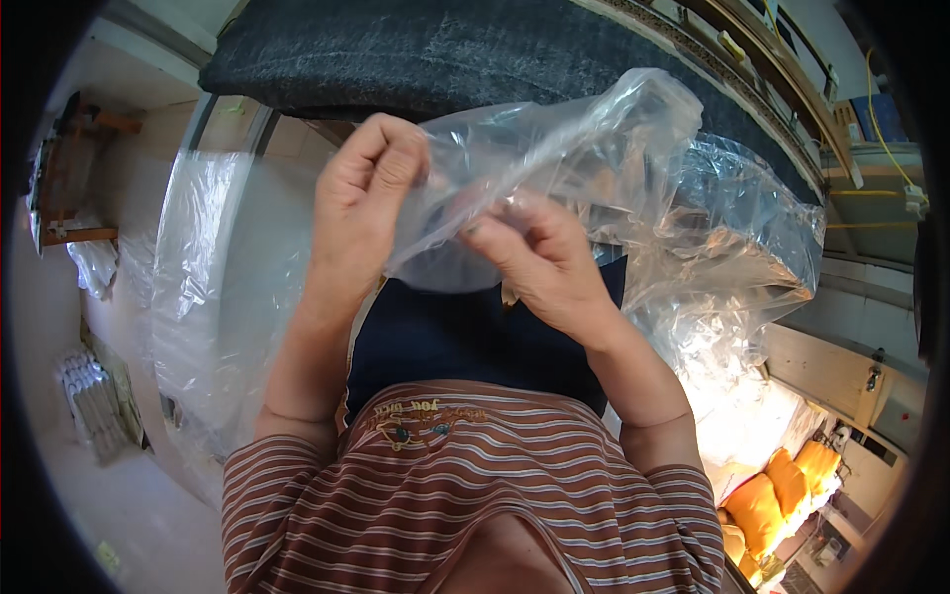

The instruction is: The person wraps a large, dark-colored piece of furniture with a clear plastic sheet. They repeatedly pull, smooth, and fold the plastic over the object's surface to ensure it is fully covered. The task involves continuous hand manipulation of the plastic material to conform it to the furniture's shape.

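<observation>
Two hands [368, 183] [546, 252], one clear bag [594, 134]

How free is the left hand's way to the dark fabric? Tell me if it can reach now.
Probably yes: the dark fabric lies just beyond the left hand with nothing seen between, though its grip seems taken up by clear plastic.

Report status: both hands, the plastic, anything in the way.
Left hand pinching clear plastic; right hand on it too. Plastic raised, crumpled. Dark fabric beyond; nothing visibly blocking hands.
</observation>
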The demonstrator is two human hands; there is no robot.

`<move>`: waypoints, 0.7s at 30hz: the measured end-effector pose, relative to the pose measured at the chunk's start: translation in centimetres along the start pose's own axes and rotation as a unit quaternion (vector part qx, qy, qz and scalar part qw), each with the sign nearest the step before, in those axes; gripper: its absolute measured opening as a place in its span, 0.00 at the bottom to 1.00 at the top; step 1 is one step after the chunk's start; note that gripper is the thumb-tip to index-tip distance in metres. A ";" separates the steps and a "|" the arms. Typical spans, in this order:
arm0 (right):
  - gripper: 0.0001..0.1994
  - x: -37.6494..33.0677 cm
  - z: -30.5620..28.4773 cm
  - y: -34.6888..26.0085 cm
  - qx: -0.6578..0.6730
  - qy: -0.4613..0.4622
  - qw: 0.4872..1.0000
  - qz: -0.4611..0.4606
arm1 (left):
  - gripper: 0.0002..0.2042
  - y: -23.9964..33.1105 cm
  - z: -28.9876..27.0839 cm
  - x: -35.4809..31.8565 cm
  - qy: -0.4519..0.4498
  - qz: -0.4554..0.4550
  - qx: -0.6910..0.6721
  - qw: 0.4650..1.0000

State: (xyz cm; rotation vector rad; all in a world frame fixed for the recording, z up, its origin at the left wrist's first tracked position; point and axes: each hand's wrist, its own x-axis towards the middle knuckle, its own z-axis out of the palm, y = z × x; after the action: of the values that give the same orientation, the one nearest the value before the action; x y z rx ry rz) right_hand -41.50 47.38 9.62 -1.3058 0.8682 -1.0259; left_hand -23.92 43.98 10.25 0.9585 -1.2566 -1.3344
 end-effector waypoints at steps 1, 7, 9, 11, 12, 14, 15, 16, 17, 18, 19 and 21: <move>0.09 0.0 0.0 -0.2 0.046 0.024 0.998 -0.019 | 0.11 0.3 0.3 0.0 0.038 0.022 -0.032 0.999; 0.05 -1.8 -1.2 -2.4 0.175 0.109 0.979 0.010 | 0.12 2.6 0.8 0.5 0.093 -0.054 -0.144 0.984; 0.05 -2.2 -1.4 -2.9 0.160 0.103 0.982 0.005 | 0.13 2.7 0.9 0.5 0.085 -0.071 -0.150 0.983; 0.05 -2.5 -1.3 -3.5 0.178 0.102 0.979 0.015 | 0.14 2.7 0.7 0.3 0.071 -0.085 -0.133 0.985; 0.05 -2.4 -1.2 -3.5 0.181 0.112 0.977 0.022 | 0.14 2.7 0.5 0.5 0.062 -0.095 -0.125 0.986; 0.05 -2.2 -1.0 -3.5 0.187 0.131 0.973 0.036 | 0.15 2.5 0.4 1.0 0.053 -0.125 -0.138 0.981; 0.05 -2.3 -1.0 -3.6 0.188 0.123 0.974 0.035 | 0.15 2.5 0.4 1.0 0.050 -0.136 -0.142 0.979; 0.05 -2.3 -1.0 -3.7 0.188 0.115 0.975 0.034 | 0.15 2.4 0.2 1.1 0.049 -0.140 -0.143 0.979; 0.04 -2.3 -1.1 -3.8 0.189 0.108 0.976 0.033 | 0.15 2.1 0.1 1.1 0.048 -0.144 -0.144 0.978; 0.04 -2.2 -1.0 -3.9 0.188 0.110 0.975 0.030 | 0.15 1.9 0.1 1.1 0.048 -0.148 -0.146 0.977; 0.04 -2.1 -1.0 -3.9 0.188 0.112 0.975 0.027 | 0.15 1.8 0.1 1.2 0.053 -0.158 -0.153 0.974; 0.04 -2.1 -1.0 -3.9 0.179 0.108 0.978 0.018 | 0.15 1.7 0.1 1.3 0.064 -0.177 -0.167 0.968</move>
State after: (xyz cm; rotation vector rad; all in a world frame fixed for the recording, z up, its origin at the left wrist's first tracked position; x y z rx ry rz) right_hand -43.53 49.08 13.29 -0.8840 0.8188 -1.2455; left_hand -23.96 42.80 12.07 1.0357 -0.7489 -1.6675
